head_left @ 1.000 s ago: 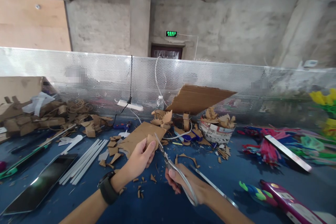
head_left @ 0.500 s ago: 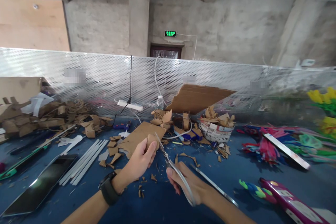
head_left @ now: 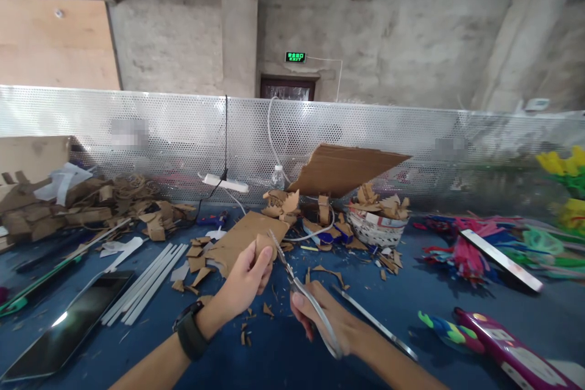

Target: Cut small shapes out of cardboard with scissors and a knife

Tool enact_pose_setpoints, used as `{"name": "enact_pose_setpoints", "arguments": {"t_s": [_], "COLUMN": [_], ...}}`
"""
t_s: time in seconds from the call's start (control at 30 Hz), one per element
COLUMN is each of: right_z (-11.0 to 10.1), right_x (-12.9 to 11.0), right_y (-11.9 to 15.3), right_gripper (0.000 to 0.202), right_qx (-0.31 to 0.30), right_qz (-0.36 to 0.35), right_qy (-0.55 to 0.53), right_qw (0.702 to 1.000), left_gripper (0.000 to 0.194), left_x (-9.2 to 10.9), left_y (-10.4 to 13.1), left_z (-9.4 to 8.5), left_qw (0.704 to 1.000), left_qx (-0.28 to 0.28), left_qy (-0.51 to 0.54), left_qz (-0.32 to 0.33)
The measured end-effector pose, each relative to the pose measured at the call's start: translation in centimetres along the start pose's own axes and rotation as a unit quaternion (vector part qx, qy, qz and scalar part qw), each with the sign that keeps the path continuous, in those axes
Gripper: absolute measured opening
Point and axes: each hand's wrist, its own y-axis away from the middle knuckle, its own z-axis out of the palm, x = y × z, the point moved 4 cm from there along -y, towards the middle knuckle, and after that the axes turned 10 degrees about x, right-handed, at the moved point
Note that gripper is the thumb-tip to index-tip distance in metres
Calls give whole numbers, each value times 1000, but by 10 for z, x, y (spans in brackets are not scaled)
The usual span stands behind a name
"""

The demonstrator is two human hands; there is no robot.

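Pinched between the thumb and fingers of my left hand [head_left: 249, 274] is a small piece of cardboard [head_left: 264, 244]. My right hand [head_left: 320, 314] is wrapped round a pair of scissors [head_left: 305, 292] with pale grey handles. The blades point up and away, lying right at the right edge of the small piece; I cannot tell whether they bite into it. Behind my left hand a larger flat cardboard sheet [head_left: 242, 233] lies on the blue table [head_left: 274, 356]. Small cardboard scraps [head_left: 268, 310] are scattered below and around both hands.
A woven basket [head_left: 377, 230] of scraps and a propped cardboard sheet [head_left: 350, 169] stand at the back. White sticks [head_left: 144, 283] and a tablet [head_left: 68, 323] lie left, a metal strip [head_left: 375, 320] and a purple object [head_left: 507, 341] right. Cardboard heaps [head_left: 91, 204] fill the back left.
Both hands, the scissors and the cardboard piece keep nearly the same positions. The view has shifted very slightly.
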Motion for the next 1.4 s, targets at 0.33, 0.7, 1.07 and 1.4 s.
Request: {"name": "enact_pose_setpoints", "arguments": {"t_s": [0.33, 0.7, 1.07, 1.4], "right_z": [-3, 1, 4, -7], "right_x": [-4, -1, 1, -5], "right_y": [2, 0, -3, 0], "right_gripper": [79, 78, 80, 83], "right_qx": [-7, 19, 20, -23], "right_qz": [-3, -16, -1, -32], "right_qy": [-3, 66, 59, 41], "right_qw": [1000, 998, 998, 998], "left_gripper": [54, 55, 57, 49], "left_x": [-4, -5, -8, 5], "left_y": [0, -2, -5, -6], "left_z": [-3, -3, -5, -16], "left_qw": [1000, 1000, 999, 993], "left_qx": [0, -9, -30, -82], "left_qy": [-16, 2, 16, -75], "left_qz": [-4, 4, -23, 46]}}
